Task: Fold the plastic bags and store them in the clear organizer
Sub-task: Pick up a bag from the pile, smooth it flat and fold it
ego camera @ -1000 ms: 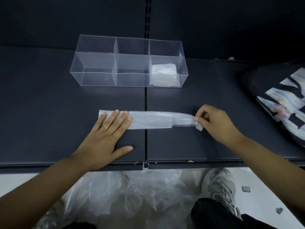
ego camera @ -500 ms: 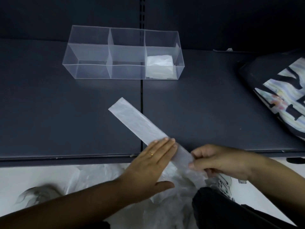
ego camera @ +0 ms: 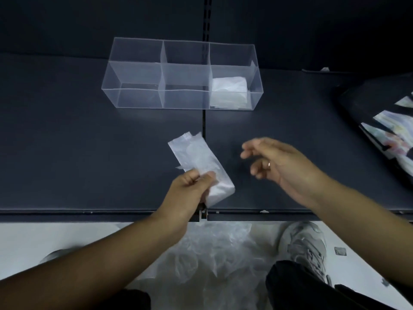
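"How were the fingers set?"

"Those of the left hand were curled with the thumb round the near end of the folded plastic bag, pinching it. The right hand held nothing. Its fingers were loose and spread, blurred, hovering just right of the bag, its forearm reaching in from the lower right."

"Which way did the bag lie?"

"It was a narrow strip in front of the clear organizer. Its long axis ran diagonally and its ragged far end pointed toward the organizer, slightly left. Whether it touched the surface, I couldn't tell."

"And around it?"

"The organizer stood on a dark shelf, well apart from both hands, with another folded bag in its right compartment. A dark printed bag lay far to the organizer's right. Nearer than the shelf edge, loose plastic bags and a grey shoe were on a pale floor."
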